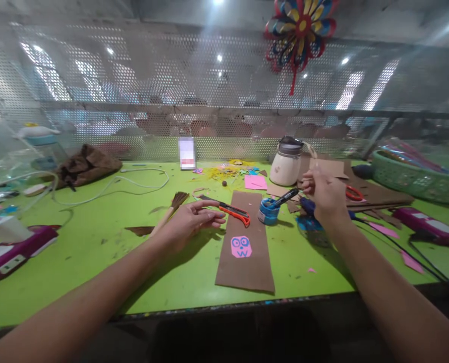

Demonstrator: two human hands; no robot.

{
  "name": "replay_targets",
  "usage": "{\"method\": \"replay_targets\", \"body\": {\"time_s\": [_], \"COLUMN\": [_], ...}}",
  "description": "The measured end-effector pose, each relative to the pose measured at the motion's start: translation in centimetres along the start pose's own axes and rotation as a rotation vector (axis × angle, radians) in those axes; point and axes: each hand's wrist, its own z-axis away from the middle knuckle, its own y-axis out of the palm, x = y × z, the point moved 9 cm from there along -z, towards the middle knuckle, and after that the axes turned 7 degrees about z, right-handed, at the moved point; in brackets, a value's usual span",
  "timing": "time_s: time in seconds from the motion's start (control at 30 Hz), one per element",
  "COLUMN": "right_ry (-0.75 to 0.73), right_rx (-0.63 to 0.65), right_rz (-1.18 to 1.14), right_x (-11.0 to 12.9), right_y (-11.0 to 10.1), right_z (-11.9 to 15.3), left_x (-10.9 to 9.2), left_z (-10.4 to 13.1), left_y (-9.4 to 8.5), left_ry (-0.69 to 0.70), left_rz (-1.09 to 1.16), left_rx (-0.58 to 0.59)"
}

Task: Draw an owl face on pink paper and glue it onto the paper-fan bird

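Note:
My left hand (188, 219) hovers with fingers stretched out beside an orange-and-black utility knife (235, 212), not gripping it. Under its wrist lies a brown paper piece shaped like a broom, with a fringed end (179, 199). My right hand (325, 191) is raised with fingertips pinched; whatever they hold, if anything, I cannot make out. Below that hand sits a dark blue tool with a cord (310, 205), partly hidden. A small jar of blue paint (269, 213) has a black marker (287, 197) resting across it. On a brown cardboard strip (247, 272) lies a pink face cutout (241, 247).
Pink paper (255, 182) and yellow scraps (224, 173) lie further back, near a white jug (285, 166). A green basket (417, 176) and red scissors (355, 193) are right. Purple power strips (429, 224) flank the green table (96, 272). A phone (187, 153) stands behind.

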Motion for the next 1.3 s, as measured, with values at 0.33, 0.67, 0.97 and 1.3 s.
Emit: {"method": "replay_targets", "body": {"time_s": [0.33, 0.67, 0.97, 1.3], "right_ry": [0.092, 0.136, 0.193, -0.018], "right_rx": [-0.027, 0.071, 0.574, 0.876], "right_rz": [-0.079, 0.072, 0.286, 0.322], "right_x": [-1.3, -2.3, -3.4, -2.4], "right_y": [0.1, 1.5, 4.6, 6.9], "right_z": [-0.2, -0.3, 1.1, 3.3], "left_x": [-0.7, -2.1, -2.7, -2.3], "left_z": [0.1, 0.3, 0.0, 0.9], "left_y": [-0.1, -0.4, 0.2, 2.2], "left_ry": [0.057, 0.151, 0.160, 0.316], "left_rz": [-0.130, -0.426, -0.658, -0.872], "left_rx": [-0.042, -0.100, -0.062, 0.094]}}
